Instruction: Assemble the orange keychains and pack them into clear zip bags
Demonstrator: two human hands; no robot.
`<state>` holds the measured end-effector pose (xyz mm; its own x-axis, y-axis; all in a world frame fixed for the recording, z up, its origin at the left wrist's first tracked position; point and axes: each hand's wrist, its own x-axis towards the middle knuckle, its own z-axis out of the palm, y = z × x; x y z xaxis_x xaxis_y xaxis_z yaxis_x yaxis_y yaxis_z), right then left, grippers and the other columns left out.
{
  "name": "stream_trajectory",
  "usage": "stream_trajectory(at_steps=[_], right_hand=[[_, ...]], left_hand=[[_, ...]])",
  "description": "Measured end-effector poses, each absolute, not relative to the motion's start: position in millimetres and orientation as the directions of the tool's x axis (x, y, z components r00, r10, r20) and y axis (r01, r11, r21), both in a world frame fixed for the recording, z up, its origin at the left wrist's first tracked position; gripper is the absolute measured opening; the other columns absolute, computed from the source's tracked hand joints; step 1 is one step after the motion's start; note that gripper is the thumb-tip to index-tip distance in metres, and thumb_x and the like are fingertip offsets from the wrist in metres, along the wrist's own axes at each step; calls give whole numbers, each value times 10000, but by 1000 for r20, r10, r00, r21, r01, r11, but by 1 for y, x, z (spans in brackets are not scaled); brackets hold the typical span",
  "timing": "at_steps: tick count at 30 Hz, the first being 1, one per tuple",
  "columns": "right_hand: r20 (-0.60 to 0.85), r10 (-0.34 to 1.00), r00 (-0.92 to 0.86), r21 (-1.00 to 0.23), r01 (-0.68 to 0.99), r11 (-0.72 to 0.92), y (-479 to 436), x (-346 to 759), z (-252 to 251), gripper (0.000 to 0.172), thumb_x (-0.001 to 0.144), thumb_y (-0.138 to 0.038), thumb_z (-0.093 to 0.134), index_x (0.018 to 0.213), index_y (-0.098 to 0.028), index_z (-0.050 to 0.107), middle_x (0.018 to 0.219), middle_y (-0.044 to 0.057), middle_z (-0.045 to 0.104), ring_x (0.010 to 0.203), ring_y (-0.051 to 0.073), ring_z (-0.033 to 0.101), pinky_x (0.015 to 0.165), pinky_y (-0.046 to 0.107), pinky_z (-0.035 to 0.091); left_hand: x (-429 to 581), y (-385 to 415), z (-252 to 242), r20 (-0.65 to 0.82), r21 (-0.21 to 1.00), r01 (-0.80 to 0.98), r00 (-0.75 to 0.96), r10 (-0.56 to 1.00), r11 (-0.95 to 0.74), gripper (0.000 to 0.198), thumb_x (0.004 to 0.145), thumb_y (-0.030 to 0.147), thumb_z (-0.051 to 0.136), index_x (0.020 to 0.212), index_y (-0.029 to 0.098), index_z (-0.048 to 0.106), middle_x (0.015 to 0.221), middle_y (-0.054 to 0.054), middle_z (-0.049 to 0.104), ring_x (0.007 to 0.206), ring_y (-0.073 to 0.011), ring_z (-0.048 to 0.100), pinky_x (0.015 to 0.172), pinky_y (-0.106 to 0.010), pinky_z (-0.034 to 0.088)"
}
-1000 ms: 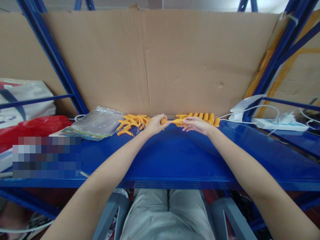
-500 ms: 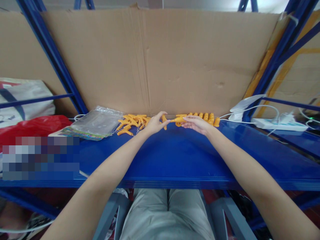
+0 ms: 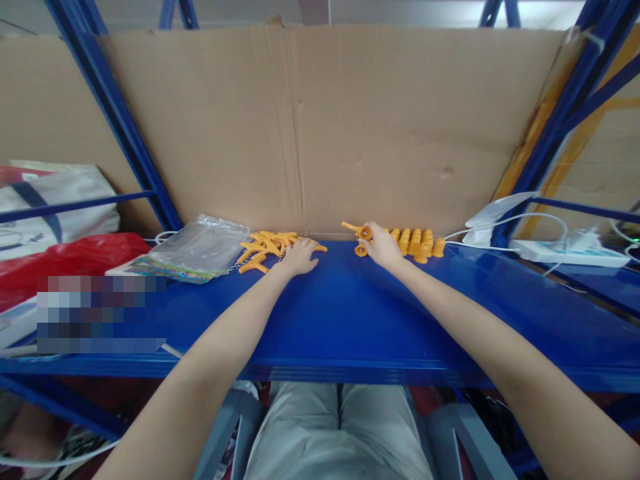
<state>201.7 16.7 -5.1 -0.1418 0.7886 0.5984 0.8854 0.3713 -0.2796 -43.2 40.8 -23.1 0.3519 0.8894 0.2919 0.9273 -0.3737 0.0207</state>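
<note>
My left hand [image 3: 300, 256] lies on the blue shelf [image 3: 350, 313] with its fingers spread over the right edge of a pile of loose orange T-shaped pieces with small chains [image 3: 265, 245]. My right hand [image 3: 383, 245] is closed on an assembled orange piece [image 3: 357, 231], holding it just above the shelf by the cardboard backing. Right of that hand stands a row of orange assembled pieces [image 3: 417, 241], and one more orange piece [image 3: 360, 251] lies just under the hand.
A clear plastic bag [image 3: 197, 250] lies left of the orange pile. Red and white bags [image 3: 60, 253] sit at the far left. A white power strip with cables [image 3: 565, 252] rests at the right. Cardboard [image 3: 325, 127] backs the shelf between blue uprights.
My hands have parted. The left let go of the orange piece and moved left onto the loose pile. The right carried the joined piece back toward the row.
</note>
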Motion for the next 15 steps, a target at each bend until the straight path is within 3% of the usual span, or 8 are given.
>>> stream_trajectory(at_steps=[3,6,10,15], right_hand=[[483,795,-367,116,927,357,15,185,-4,338,954,-148,406,1256,-88,546,1312,237,607,1138,308,620,958,425,415],[387,803,-453,339,880,333,16,173,-4,414,949,-62,296,1274,-51,553,1286,250,618,1099,290,640,963,419,374],[362,810,-461,411,859,305,19,161,-6,446,937,-36,271,1243,-52,595,1205,237,662,1052,298,656,959,441,353],[381,837,-393,332,903,273,20,152,-8,460,928,-34,280,1253,-15,605,1161,266,673,1061,319,652,986,483,340]], left_hand=[[-45,44,-24,219,19,932,349,911,-362,513,890,372,521,1392,267,518,1494,-134,474,1365,-387,415,1083,-645,307],[-45,46,-24,189,26,922,376,907,-387,459,905,357,492,1348,261,566,1423,-138,557,1331,-365,467,1084,-677,286],[-45,47,-24,176,23,921,378,909,-388,379,906,348,484,1222,233,657,1358,-148,612,1305,-354,502,1083,-673,298],[-45,50,-27,186,25,917,387,903,-399,358,897,342,487,1166,218,687,1330,-155,630,1289,-350,517,1086,-647,316]])
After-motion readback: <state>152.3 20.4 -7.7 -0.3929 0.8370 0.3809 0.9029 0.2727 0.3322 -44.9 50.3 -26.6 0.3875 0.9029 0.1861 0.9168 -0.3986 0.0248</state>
